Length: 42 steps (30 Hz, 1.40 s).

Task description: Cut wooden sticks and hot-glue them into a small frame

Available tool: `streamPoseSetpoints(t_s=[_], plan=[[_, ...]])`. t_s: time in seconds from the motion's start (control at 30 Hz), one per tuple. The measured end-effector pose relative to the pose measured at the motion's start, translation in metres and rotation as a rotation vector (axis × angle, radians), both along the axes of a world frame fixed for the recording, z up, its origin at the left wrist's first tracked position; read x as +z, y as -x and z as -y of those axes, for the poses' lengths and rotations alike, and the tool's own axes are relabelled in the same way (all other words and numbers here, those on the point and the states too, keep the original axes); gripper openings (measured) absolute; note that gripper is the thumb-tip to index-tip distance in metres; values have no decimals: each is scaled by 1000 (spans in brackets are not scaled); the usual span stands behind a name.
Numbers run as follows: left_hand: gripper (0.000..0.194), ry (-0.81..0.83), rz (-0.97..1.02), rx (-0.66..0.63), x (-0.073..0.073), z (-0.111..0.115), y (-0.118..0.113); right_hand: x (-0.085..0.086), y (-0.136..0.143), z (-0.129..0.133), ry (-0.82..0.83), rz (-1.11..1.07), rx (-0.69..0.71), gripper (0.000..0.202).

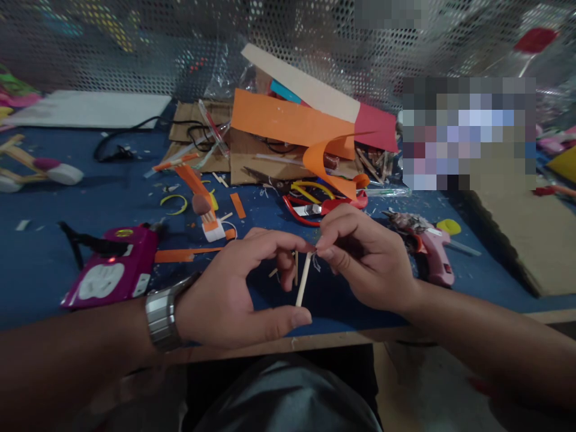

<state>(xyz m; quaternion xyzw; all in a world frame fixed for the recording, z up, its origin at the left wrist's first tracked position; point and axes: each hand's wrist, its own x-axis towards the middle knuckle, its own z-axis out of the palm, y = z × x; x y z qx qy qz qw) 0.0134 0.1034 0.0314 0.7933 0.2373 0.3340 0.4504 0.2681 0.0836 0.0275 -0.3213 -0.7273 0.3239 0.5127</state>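
Observation:
A thin pale wooden stick [303, 279] stands nearly upright between my two hands, over the near edge of the blue table [54, 264]. My left hand [234, 294], with a metal watch [161, 315] on the wrist, holds the stick between thumb at its lower end and forefinger at its top. My right hand [364, 258] pinches the stick's upper end, where small frayed bits hang. A second short stick shows just behind, between my left fingers.
Behind my hands lie red-handled cutters [315, 210], orange paper strips [288, 123], cardboard and scraps. A pink glue gun [429, 249] lies right, a magenta power strip [112, 270] left, a cardboard sheet [522, 234] far right, perforated metal wall [180, 42] behind.

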Motion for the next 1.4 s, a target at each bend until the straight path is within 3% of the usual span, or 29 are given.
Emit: streamPoseSetpoints(t_s=[0.7, 0.83, 1.07, 1.4], plan=[[59, 35, -38, 7, 4, 1, 0, -1, 4, 1, 179, -212, -30, 7], [59, 43, -15, 9, 4, 1, -1, 0, 2, 2, 142, -133, 10, 3], [52, 13, 15, -10, 3, -2, -3, 4, -2, -3, -92, 74, 78, 25], [63, 35, -11, 4, -1, -3, -2, 3, -3, -7, -221, 179, -11, 10]])
